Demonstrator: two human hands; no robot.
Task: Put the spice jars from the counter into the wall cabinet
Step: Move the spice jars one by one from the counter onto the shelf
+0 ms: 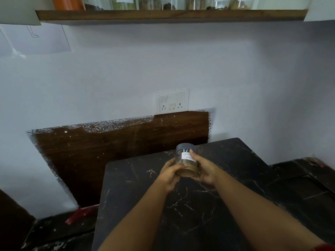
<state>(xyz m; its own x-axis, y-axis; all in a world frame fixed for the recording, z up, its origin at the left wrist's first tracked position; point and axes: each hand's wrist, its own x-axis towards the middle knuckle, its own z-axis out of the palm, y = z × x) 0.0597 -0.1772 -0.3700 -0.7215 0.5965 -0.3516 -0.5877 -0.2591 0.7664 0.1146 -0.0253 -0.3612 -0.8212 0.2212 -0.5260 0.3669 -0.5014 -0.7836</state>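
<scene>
A clear spice jar (186,161) with a grey lid, a white handwritten label and brown powder inside is held above the black marble counter (145,196). My left hand (170,173) cups its lower left side. My right hand (204,169) wraps its right side, thumb across the label. High above, the wooden shelf (170,15) of the wall cabinet carries several clear labelled jars (168,3), only their lower parts showing.
A white switch and socket plate (172,100) sits on the wall above a dark wooden panel (117,147). Open white cabinet doors show at the top left (16,13) and top right (320,9). A lower dark marble surface (304,182) lies to the right.
</scene>
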